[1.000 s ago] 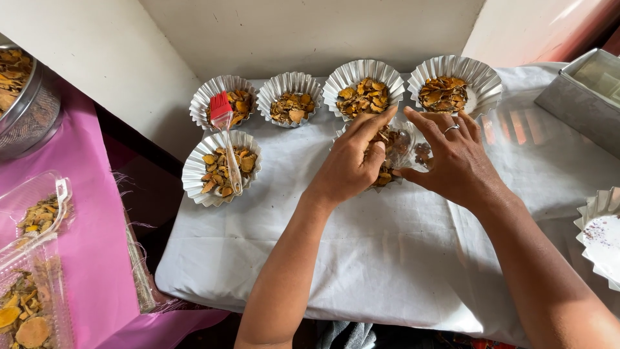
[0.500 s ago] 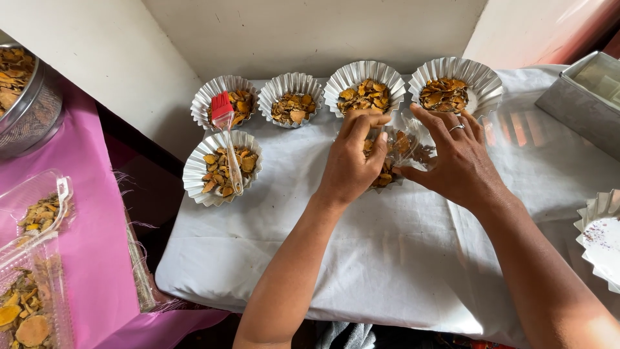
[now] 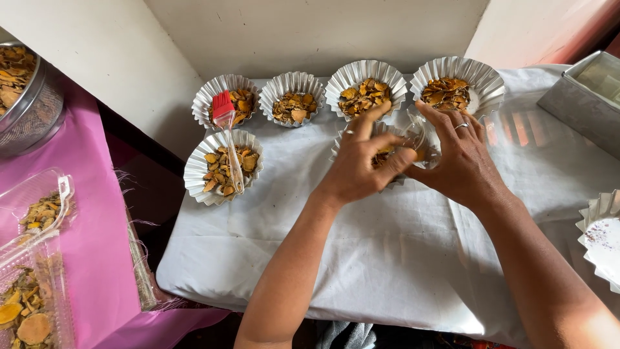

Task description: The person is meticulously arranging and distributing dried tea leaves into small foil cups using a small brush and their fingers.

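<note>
Left hand and right hand pinch a small clear container (seemingly plastic) above a fluted foil cup of orange-brown dried slices.

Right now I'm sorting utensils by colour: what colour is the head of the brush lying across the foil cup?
Red, with a clear handle; the brush shows best in the head view.

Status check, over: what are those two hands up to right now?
Left hand and right hand both over the fluted foil cup of dried orange slices, fingers spread. Right hand at a clear plastic piece. Red brush lies apart, nothing blocking.
</note>
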